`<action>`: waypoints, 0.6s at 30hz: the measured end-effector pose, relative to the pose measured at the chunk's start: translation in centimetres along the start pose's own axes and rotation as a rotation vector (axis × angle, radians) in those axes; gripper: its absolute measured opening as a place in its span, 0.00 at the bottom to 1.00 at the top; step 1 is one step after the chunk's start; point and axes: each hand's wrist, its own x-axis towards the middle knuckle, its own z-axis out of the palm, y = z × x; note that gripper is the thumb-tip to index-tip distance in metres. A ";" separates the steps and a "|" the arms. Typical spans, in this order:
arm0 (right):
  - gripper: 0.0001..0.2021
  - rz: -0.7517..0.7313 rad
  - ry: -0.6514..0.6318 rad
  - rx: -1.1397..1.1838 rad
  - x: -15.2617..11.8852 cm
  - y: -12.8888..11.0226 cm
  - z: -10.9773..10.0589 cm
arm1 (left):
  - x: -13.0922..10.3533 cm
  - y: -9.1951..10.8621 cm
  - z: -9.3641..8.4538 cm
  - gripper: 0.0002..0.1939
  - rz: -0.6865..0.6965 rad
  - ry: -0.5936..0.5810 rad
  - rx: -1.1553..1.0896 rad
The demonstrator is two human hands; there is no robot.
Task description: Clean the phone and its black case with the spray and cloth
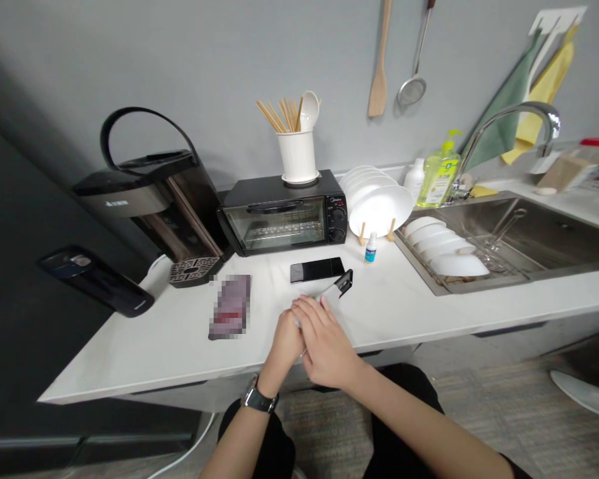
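Note:
A slim grey phone-like device (pixel 332 293) with a black end slants up to the right from between my hands, above the counter's front edge. My left hand (pixel 285 338) is closed around its lower part, most of its fingers hidden. Across the device and the left fingertips lies my right hand (pixel 328 344), fingers pressed together; what is under its palm is hidden. Just beyond the device, a black phone (pixel 317 269) rests flat on the white counter (pixel 180 352). A blurred purple-grey item (pixel 231 306) lies to the left, and a small white-and-blue bottle (pixel 371 248) stands to the right.
Along the back are a water dispenser (pixel 174 213), a toaster oven (pixel 284 216) topped by a white utensil holder (pixel 298 156), and racked plates (pixel 382 206). A dark flask (pixel 97 279) is at left. At right is a sink (pixel 559 233) with bowls (pixel 444 249). A shoe (pixel 584 396) shows lower right.

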 end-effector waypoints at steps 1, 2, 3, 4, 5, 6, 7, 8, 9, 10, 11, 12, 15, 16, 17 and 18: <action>0.40 -0.019 -0.011 -0.010 -0.1 0.1 0.0 | 0.0 -0.1 0.0 0.11 -0.002 -0.004 0.002; 0.38 -0.035 -0.019 -0.028 0.0 0.5 -0.2 | 0.0 -0.1 0.0 0.11 -0.004 -0.008 0.004; 0.37 -0.046 -0.024 -0.047 0.1 1.3 -0.4 | 0.0 0.0 -0.1 0.10 -0.006 -0.010 0.006; 0.36 -0.048 -0.022 -0.068 0.2 2.2 -0.8 | 0.0 0.2 -0.1 0.10 -0.006 -0.008 0.009; 0.36 -0.035 -0.009 -0.086 0.4 3.4 -1.2 | 0.0 0.4 -0.2 0.11 -0.006 -0.005 0.011; 0.36 -0.012 0.011 -0.101 0.6 4.6 -1.7 | 0.0 0.7 -0.3 0.12 -0.006 -0.002 0.011; 0.36 0.017 0.036 -0.113 0.8 5.9 -2.1 | 0.0 0.9 -0.3 0.14 -0.010 -0.001 0.007; 0.36 0.046 0.060 -0.122 1.0 7.0 -2.6 | 0.1 1.1 -0.4 0.17 -0.016 -0.002 0.002; 0.36 0.072 0.080 -0.127 1.2 8.0 -2.9 | 0.1 1.3 -0.4 0.19 -0.023 -0.004 -0.004; 0.36 0.093 0.094 -0.129 1.4 8.7 -3.2 | 0.1 1.4 -0.4 0.21 -0.029 -0.007 -0.010; 0.36 0.109 0.102 -0.127 1.5 9.1 -3.3 | 0.2 1.5 -0.4 0.22 -0.032 -0.008 -0.016; 0.36 0.122 0.108 -0.124 1.6 9.2 -3.3 | 0.2 1.5 -0.4 0.22 -0.033 -0.007 -0.023; 0.36 0.149 0.119 -0.106 1.5 7.1 -2.4 | 0.3 1.4 -0.4 0.20 -0.021 -0.010 -0.044; 0.37 0.148 0.113 -0.091 1.3 5.8 -1.9 | 0.3 1.3 -0.4 0.19 -0.018 -0.009 -0.046; 0.37 0.136 0.100 -0.067 1.1 4.4 -1.4 | 0.2 1.1 -0.4 0.17 -0.016 -0.010 -0.047; 0.39 0.117 0.078 -0.038 0.8 3.0 -0.9 | 0.2 0.9 -0.3 0.15 -0.015 -0.012 -0.046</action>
